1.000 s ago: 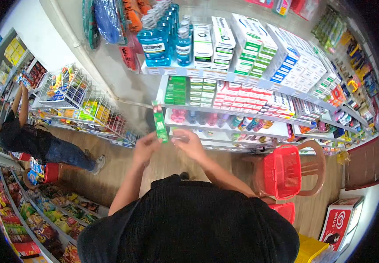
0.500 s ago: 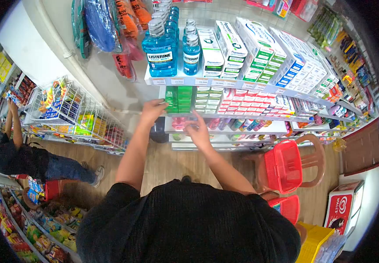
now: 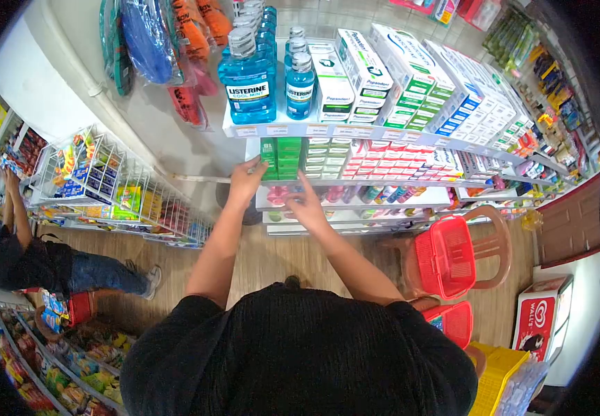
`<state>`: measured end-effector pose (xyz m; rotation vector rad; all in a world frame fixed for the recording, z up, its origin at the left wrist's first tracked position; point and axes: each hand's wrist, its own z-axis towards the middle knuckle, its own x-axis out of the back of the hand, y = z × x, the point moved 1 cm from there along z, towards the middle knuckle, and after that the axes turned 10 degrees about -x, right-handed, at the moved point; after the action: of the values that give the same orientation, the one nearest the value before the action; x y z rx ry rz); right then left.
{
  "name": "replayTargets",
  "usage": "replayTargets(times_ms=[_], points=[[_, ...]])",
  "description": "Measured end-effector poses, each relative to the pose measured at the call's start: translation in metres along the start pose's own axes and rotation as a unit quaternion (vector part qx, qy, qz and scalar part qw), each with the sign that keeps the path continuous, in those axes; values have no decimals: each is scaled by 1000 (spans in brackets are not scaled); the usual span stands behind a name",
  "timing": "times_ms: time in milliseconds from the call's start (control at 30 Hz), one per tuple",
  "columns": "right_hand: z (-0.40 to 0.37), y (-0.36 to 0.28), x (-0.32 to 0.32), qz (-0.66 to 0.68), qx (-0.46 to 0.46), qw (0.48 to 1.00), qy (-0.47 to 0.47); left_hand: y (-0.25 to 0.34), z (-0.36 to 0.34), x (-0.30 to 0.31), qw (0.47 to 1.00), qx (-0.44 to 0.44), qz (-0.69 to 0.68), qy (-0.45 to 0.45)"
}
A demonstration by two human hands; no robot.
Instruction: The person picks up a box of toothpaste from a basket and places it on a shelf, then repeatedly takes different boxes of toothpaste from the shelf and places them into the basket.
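Green boxes (image 3: pixel 280 158) stand stacked in two columns at the left end of the second shelf. My left hand (image 3: pixel 246 179) is at their left side, its fingertips touching the lower left edge of the stack. By the lower right corner is my right hand (image 3: pixel 305 205), index finger stretched up to the stack and thumb apart. Beside the green boxes are white-and-green toothpaste boxes (image 3: pixel 327 159), then red-and-white boxes (image 3: pixel 386 161). Blue mouthwash bottles (image 3: pixel 250 93) stand on the shelf above.
Pink bottles (image 3: pixel 287 193) line the shelf below. At right, a red basket (image 3: pixel 445 256) rests on a brown plastic chair (image 3: pixel 497 246). White wire racks (image 3: pixel 71 170) hold packets at left, where another person (image 3: pixel 29 260) reaches toward shelves. Packaged slippers (image 3: pixel 149 41) hang upper left.
The view has shifted slightly. My left fingers now angle more upward against the green boxes, and my right index finger is closer to their lower right edge. The boxes look unmoved on the shelf.
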<state>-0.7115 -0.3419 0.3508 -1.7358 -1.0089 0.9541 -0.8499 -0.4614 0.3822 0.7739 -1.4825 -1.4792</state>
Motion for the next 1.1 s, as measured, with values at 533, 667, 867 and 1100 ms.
replayTargets(times_ms=[533,667,867,1100], points=[[-3,7,6,-43,16,999,12,-19,-10,-15,983,-94,160,0],[-30,42,30,-71,110,991,16,-15,-66,-41,936,-226,222,151],[-111,170,122,-212,-34,973,85,-92,-160,-104,958,-238,159,20],[-262,412,279,-214,-262,894,295,-220,-239,-195,879,-97,191,-426]])
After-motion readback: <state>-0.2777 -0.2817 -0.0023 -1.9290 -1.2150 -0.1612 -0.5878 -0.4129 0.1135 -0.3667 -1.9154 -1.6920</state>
